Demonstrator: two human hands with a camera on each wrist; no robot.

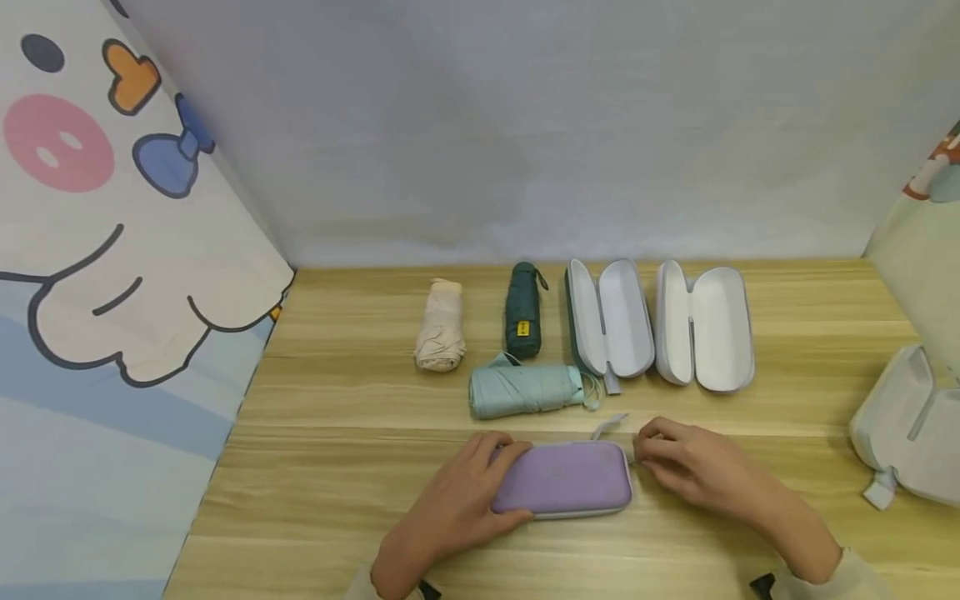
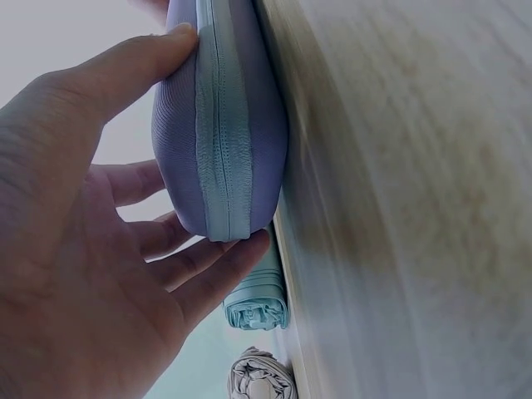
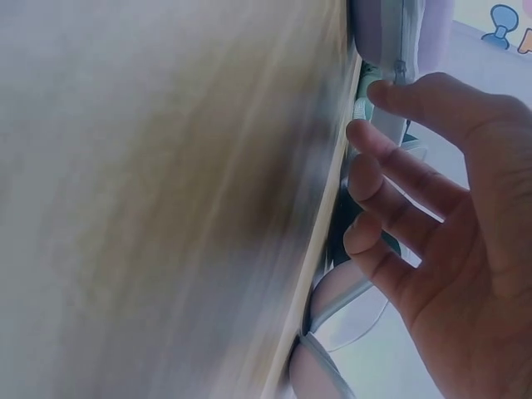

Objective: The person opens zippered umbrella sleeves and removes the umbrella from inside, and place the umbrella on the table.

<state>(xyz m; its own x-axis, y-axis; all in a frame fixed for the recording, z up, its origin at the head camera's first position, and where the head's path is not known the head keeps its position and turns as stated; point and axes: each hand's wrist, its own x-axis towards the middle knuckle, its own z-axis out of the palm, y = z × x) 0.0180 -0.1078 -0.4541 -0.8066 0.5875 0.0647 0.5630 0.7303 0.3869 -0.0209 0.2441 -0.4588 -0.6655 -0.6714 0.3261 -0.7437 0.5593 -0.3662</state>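
A closed lavender zip case (image 1: 566, 477) lies flat on the wooden table near its front. My left hand (image 1: 465, 493) grips its left end, thumb along the near side and fingers over the top and far side. The left wrist view shows the pale zipper band (image 2: 223, 141) running round that end, with the thumb pressing beside it. At the right end my right hand (image 1: 697, 467) pinches a small pale tab (image 3: 387, 125) just below the zipper, between thumb and index finger. A grey strap (image 1: 609, 425) sticks out behind the case.
Behind the case lies a folded mint umbrella (image 1: 525, 390). Farther back are a beige umbrella (image 1: 440, 327) and a dark green umbrella (image 1: 522, 312). Two open cases, one green-edged (image 1: 626, 321) and one white-lined (image 1: 722, 333), stand beside them. Another open case (image 1: 892, 408) sits at far right.
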